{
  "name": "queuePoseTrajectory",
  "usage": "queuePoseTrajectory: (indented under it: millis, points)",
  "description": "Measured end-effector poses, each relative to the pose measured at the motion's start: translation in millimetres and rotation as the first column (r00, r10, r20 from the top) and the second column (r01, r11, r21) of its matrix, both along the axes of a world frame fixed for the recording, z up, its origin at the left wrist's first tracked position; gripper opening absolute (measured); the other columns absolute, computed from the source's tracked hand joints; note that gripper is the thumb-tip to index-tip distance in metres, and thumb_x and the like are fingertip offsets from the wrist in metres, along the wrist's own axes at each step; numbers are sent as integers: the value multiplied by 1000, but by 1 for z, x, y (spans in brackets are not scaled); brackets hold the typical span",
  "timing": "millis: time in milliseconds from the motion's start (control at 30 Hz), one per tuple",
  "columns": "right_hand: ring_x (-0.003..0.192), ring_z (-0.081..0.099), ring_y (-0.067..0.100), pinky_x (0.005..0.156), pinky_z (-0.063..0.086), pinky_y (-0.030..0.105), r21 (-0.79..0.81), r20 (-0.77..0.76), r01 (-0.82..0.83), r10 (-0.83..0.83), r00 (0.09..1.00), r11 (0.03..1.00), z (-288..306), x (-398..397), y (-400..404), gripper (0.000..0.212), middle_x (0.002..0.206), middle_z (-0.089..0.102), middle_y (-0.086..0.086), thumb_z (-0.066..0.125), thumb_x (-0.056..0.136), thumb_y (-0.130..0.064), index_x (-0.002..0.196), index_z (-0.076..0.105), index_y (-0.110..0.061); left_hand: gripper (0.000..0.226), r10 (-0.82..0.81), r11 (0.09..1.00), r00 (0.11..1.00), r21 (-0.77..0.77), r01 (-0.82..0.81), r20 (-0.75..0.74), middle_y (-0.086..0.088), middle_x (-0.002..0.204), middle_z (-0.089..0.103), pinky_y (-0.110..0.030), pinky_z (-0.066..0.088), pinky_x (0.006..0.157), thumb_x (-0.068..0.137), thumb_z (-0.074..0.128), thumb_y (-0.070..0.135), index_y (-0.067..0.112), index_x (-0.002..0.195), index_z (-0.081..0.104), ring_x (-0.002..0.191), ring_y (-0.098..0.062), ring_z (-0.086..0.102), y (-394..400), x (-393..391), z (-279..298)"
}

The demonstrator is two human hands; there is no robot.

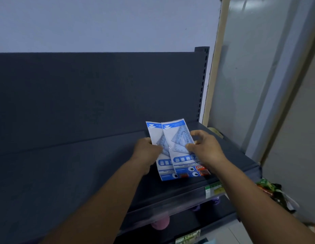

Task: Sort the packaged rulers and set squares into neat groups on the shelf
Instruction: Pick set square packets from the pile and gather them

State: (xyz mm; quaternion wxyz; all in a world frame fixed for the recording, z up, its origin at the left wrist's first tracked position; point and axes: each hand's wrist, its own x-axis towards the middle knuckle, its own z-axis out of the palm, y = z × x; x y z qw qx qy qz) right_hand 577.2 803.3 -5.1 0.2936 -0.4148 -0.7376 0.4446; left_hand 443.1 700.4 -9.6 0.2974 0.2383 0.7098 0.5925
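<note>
While both arms reach in over the dark grey metal shelf (82,173), two flat blue-and-white plastic packets of clear set squares sit overlapped near its right end. The left-hand packet (154,136) lies partly under the right-hand packet (179,148), and each shows a transparent triangle through its clear front, with blue banding at top and bottom. The left hand (147,150) grips the left edge of the left-hand packet, thumb laid across its face, fingers tucked out of sight beneath. The right hand (205,147) pinches the right edge of the right-hand packet, thumb on top near the triangle, forefinger curled above it. Both packets point away toward the shelf's dark back panel (91,94). Down on the shelf's front lip there's a green-and-yellow price label (214,189), and pink and purple rounded items (160,223) peek out on the tier below.
</note>
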Motion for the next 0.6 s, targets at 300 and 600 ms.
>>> queuePoseTrajectory:
  millis: [300, 600]
  points:
    - [109, 52, 25, 89, 44, 32, 327, 465, -161, -10, 885, 931, -14, 4, 5, 27, 126, 51, 5, 60, 89, -20, 115, 64, -21, 82, -210, 887, 703, -436, -156, -679, -9, 141, 36, -33, 34, 102, 79, 73, 28, 13, 144, 26, 130, -28, 34, -2, 9, -13]
    - [112, 54, 26, 93, 44, 33, 281, 700, -441, 132, 702, 852, -10, 3, -2, 26, 126, 58, 5, 51, 93, -25, 118, 57, -24, 17, -579, 782, 512, -611, 127, -634, -4, 116, 51, -33, 41, 88, 94, 50, 31, 19, 105, 54, 101, -20, 50, -3, 5, -18]
